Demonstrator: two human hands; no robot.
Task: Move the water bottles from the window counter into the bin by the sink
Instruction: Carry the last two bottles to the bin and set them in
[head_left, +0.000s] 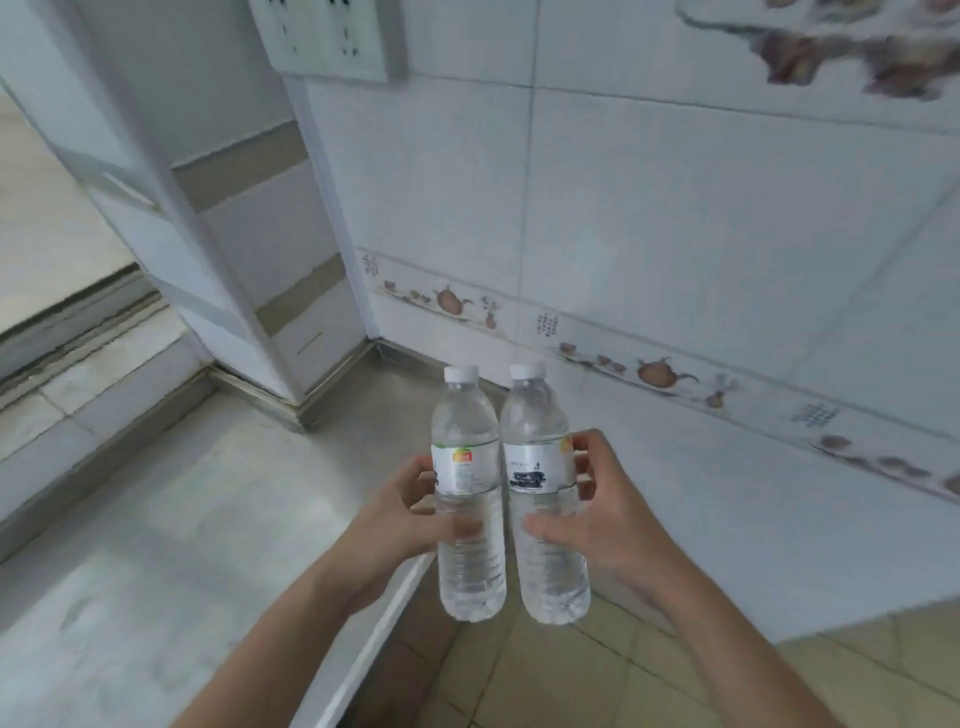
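Two clear water bottles with white caps and white labels are held upright side by side in the air. My left hand (410, 512) grips the left water bottle (467, 441) at its middle. My right hand (597, 509) grips the right water bottle (535, 431) the same way. Both bottles hang past the front edge of the pale stone window counter (182, 519), over the floor. No bin or sink is in view.
A white tiled wall (675, 234) with a band of teapot pictures runs on the right. A white corner post (234, 260) rises from the counter's back. A socket plate (327, 36) is mounted high on the wall. Beige floor tiles (597, 686) lie below.
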